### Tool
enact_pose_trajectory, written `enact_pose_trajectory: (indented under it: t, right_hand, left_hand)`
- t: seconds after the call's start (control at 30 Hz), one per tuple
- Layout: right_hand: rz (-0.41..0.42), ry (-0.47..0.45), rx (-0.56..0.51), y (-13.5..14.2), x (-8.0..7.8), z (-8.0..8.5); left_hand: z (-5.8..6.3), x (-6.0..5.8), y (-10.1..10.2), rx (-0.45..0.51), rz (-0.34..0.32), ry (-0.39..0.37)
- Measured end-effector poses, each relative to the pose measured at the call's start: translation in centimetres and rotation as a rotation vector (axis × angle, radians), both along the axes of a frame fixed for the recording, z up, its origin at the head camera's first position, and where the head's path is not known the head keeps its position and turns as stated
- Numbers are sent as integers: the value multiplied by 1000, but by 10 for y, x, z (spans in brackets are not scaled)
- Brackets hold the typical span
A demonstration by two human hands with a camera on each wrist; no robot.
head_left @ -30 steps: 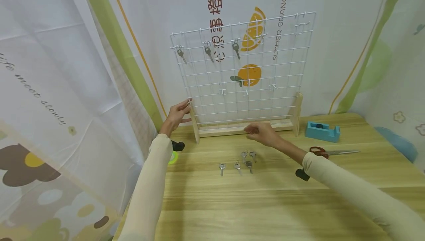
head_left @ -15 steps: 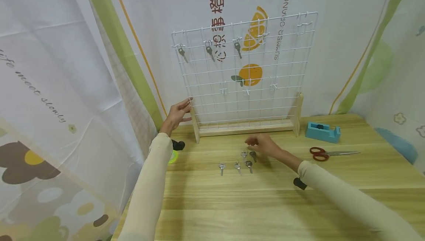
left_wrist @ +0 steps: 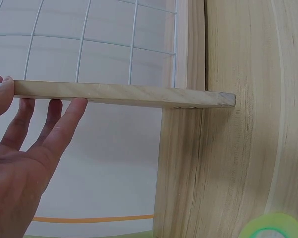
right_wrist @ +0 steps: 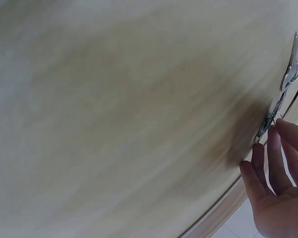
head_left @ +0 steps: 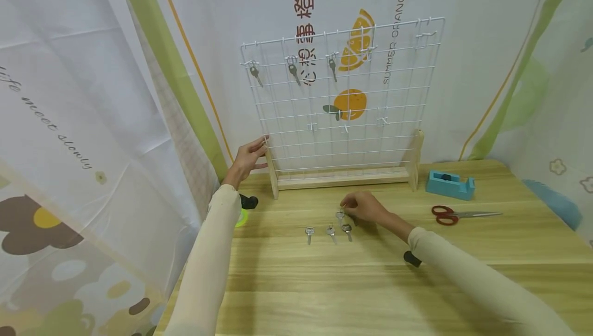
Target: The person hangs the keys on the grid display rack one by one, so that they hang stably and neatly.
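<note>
My left hand [head_left: 247, 160] holds the left wooden upright [left_wrist: 124, 92] of a white wire grid rack [head_left: 340, 104], thumb on one face and fingers against the other. Low over the table, my right hand [head_left: 365, 206] pinches the thin ring of a key [right_wrist: 268, 123] between thumb and forefinger. In the head view that hand covers most of this key. Beside its fingertips lies a silver key [head_left: 340, 216]. Nearer the front are a left key [head_left: 309, 234], a middle key [head_left: 331, 232] and a darker-headed key [head_left: 347, 230]. Three keys hang on the rack's upper hooks, one being the leftmost key [head_left: 256, 74].
White hooks without keys, such as a lower hook [head_left: 345, 128] and a top right hook [head_left: 425, 38], sit on the grid. Right of the rack are a blue tape dispenser [head_left: 449, 185] and red-handled scissors [head_left: 447, 215]. A yellow-green ring [head_left: 242, 217] lies beneath the left wrist.
My right hand has come down from in front of the rack's base to the keys and now pinches one by its ring. The left hand stays on the upright.
</note>
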State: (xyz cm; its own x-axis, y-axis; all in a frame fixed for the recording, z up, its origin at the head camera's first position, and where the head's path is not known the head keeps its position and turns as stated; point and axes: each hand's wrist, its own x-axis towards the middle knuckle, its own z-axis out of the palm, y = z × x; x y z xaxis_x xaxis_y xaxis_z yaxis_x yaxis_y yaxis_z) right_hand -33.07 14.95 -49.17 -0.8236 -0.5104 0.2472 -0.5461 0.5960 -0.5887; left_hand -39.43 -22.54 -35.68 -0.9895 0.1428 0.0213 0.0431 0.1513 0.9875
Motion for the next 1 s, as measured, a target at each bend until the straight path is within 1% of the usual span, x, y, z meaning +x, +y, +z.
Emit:
enact_pose_trajectory:
  t: [0.2, 0.33, 0.57, 0.63, 0.73, 0.83, 1.0]
  right_hand:
    - [-7, -2, 11, 1, 2, 5]
    - [-14, 6, -1, 3, 2, 13]
    - [-1, 128, -18, 10, -3, 29]
    - [3, 141, -13, 14, -4, 33]
    - [0, 142, -21, 20, -4, 42]
    - [-6, 169, -30, 25, -7, 55]
    - [-49, 217, -4, 34, -12, 82]
  left_hand:
    - [0, -1, 2, -3, 1, 3]
    - [0, -1, 2, -8, -2, 14]
    - [0, 0, 1, -7, -6, 13]
    - [0, 1, 1, -8, -5, 9]
    - [-1, 1, 1, -6, -6, 7]
    - [-2, 2, 0, -7, -5, 12]
    - [-1, 4, -2, -20, -9, 14]
